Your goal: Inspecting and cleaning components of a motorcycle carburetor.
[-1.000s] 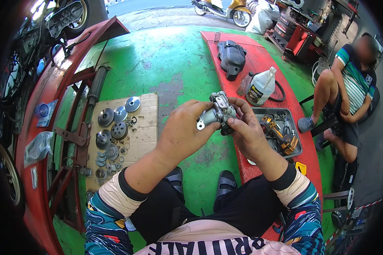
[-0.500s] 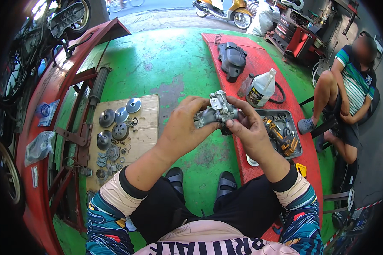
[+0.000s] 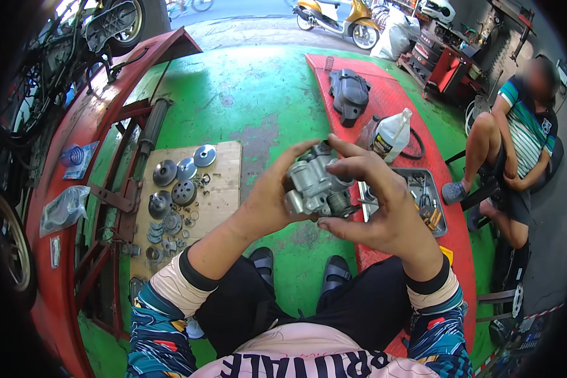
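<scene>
A silver metal throttle body (image 3: 314, 181) is held up in front of me, above the floor between my feet. A coil spring shows at its lower right side. My left hand (image 3: 266, 194) is closed around its left side, with some fingers hidden behind it. My right hand (image 3: 387, 205) grips the right side, its fingers over the top and its thumb by the spring.
At left, pulleys and small metal parts lie on cardboard (image 3: 227, 189) beside a red lift (image 3: 94, 120). The red platform (image 3: 324, 72) at right bears a black cover (image 3: 348, 94), a white jug (image 3: 394, 134) and a tool tray (image 3: 444, 189). Someone sits (image 3: 529, 138) far right.
The throttle body has been turned in my hands, and its spring side now shows. My right hand's fingers have spread wider over it. The view has shifted slightly.
</scene>
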The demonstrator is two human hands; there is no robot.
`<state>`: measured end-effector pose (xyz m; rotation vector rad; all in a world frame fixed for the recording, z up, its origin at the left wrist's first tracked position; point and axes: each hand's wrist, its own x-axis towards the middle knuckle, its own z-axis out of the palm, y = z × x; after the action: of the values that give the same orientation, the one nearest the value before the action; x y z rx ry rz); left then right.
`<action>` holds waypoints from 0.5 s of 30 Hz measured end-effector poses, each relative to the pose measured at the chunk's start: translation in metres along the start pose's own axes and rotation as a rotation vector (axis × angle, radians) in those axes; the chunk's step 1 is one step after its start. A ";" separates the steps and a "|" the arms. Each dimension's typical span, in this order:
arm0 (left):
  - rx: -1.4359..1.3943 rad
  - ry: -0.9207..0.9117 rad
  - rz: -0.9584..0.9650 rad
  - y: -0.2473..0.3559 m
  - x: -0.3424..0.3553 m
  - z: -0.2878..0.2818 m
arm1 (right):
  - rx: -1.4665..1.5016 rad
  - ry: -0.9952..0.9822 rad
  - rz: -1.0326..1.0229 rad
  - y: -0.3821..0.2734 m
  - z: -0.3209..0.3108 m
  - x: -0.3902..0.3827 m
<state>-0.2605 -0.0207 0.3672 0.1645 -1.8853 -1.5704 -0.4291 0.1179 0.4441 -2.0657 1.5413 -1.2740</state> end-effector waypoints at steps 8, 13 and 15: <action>0.070 0.151 -0.082 0.018 -0.061 0.016 | -0.087 -0.096 -0.153 -0.027 0.015 -0.020; -0.035 0.230 0.060 0.009 -0.104 0.031 | 0.124 -0.095 -0.096 -0.026 0.049 -0.049; 0.030 0.318 0.081 0.005 -0.121 0.039 | 0.220 -0.076 -0.064 -0.027 0.062 -0.056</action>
<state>-0.1877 0.0724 0.3206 0.3272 -1.6470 -1.3718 -0.3673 0.1604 0.3987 -2.0113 1.2517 -1.3071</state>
